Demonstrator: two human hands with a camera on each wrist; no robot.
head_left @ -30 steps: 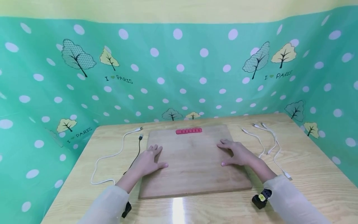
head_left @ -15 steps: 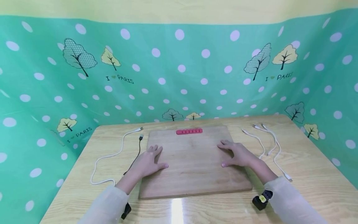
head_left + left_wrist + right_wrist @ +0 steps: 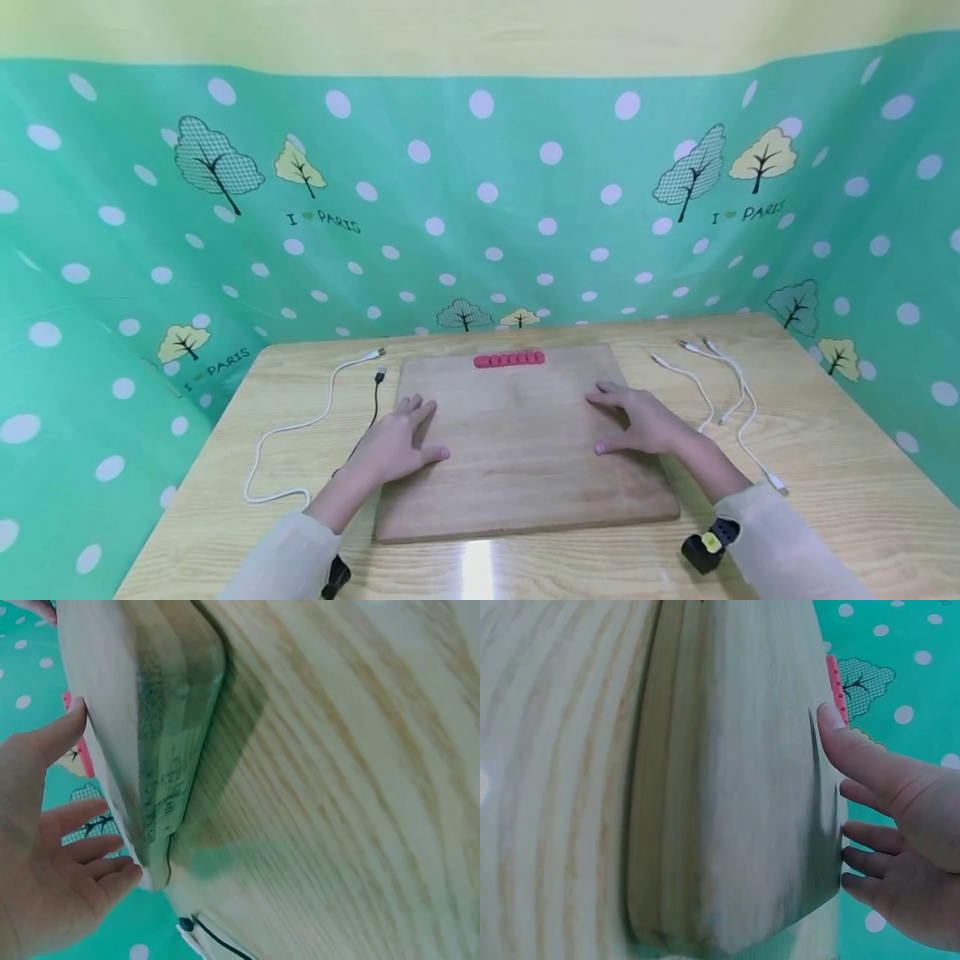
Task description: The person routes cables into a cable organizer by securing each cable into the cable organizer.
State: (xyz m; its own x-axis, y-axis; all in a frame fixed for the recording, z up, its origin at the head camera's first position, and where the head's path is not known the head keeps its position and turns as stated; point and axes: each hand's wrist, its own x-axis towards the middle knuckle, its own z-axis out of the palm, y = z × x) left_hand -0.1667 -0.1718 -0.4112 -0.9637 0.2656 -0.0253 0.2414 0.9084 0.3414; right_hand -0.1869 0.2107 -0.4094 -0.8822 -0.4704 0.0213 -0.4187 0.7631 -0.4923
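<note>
My hands are both spread over the wooden board point(image 3: 517, 475), which lies flat in the middle of the worktop point(image 3: 570, 571). My left hand point(image 3: 393, 442) is at the board's left side, thumb reaching in toward the middle and fingers pointing toward the far edge. My right hand point(image 3: 641, 421) mirrors it at the right side, thumb turned inward, fingers loosely apart. Neither pinches anything; I cannot tell whether every fingertip bears on the wood. From my left wrist I see the board's thick side, with dark marks too blurred to read.

The red strip point(image 3: 509, 359) with its row of small notches lies on the board near the middle of the far edge, well apart from my fingers.

Left of the board, a black cable point(image 3: 377, 402) runs down behind my left wrist, its plug near the board's far left corner. Further left, a white cable point(image 3: 330, 396) bends in a long curve. Right of the board lie three white cables point(image 3: 752, 406), two of them close together, the other nearer the board.

Pale sleeves point(image 3: 780, 542) cover my forearms, and a black device point(image 3: 703, 552) sits under my right wrist. Behind the worktop hangs a green dotted cloth point(image 3: 517, 171) printed with trees.
</note>
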